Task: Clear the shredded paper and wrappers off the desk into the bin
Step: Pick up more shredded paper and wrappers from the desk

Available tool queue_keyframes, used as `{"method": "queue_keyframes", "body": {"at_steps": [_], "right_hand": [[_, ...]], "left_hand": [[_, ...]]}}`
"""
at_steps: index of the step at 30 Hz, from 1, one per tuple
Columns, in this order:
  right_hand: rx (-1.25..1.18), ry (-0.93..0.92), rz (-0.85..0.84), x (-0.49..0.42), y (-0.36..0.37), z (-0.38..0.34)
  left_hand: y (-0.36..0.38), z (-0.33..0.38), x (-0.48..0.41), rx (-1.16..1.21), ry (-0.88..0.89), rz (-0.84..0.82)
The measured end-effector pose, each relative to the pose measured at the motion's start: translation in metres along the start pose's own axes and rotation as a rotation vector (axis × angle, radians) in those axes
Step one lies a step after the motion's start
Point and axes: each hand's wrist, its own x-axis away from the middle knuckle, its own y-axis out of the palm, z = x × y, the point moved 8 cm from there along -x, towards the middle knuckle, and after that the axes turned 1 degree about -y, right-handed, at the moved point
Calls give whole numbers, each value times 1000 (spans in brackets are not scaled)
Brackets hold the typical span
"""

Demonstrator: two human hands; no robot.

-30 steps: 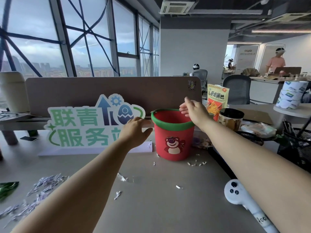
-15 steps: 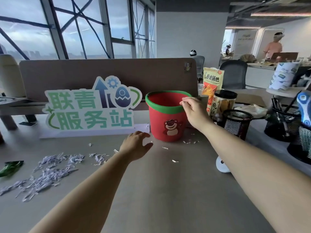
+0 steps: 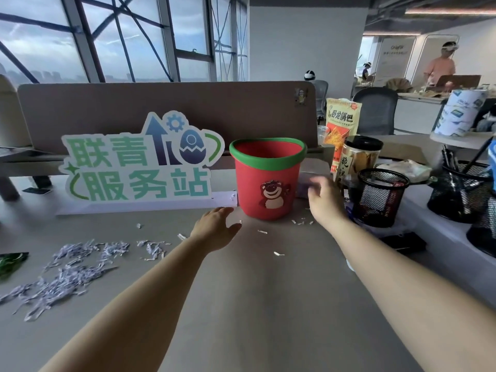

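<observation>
One quick question from a lurker: "Which way was the mess from the hands when you froze the feed?"

Me: "Off to the left, pretty much all of it. The shredded paper (image 3: 67, 272) lay in a loose drift by the desk's (image 3: 255, 312) left edge. Its long axis ran from that edge slantwise up toward the bin (image 3: 268, 183), thinning into a smaller clump nearer the middle. A crumpled green wrapper (image 3: 10, 261) sat right at the left edge beside it. The bin stood upright near the far edge, just right of the sign (image 3: 139, 167). So the left hand (image 3: 214, 229) was clearly the nearer one. It hung palm down, low in front of the bin's left side, with fingers spread, relaxed and holding nothing. I couldn't tell if it touched the top. The right hand (image 3: 324, 202) was beside the bin's right wall and motion-blurred. Its fingers looked loose and I saw nothing in it."

Lurker: "How's that stuff gonna handle?"

Me: "They were thin, curly, featherlight strips on a smooth matte top. My guess was sweep and scoop rather than pinch, or they'd scatter. The bin looked like smooth red plastic, tapered, with a wide mouth, a rolled green rim and a bear sticker. It was probably light enough to tip if bumped. A few stray white flecks (image 3: 302, 222) lay by its foot. A black mesh pen cup (image 3: 381, 197) stood just right of the right hand, and I wouldn't have wanted to clip that."
</observation>
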Motion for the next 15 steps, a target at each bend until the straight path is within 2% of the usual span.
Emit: {"method": "queue_keyframes", "body": {"at_steps": [4,10,13,15], "right_hand": [[227,138,-288,6,44,47],[511,74,-448,5,72,65],[475,71,-542,14,78,59],[399,44,-540,20,77,54]], "left_hand": [[17,7,-17,31,-2,-65],[27,16,-37,133,-22,-83],[27,15,-42,163,-21,-85],[27,18,-42,153,-20,-92]]}}
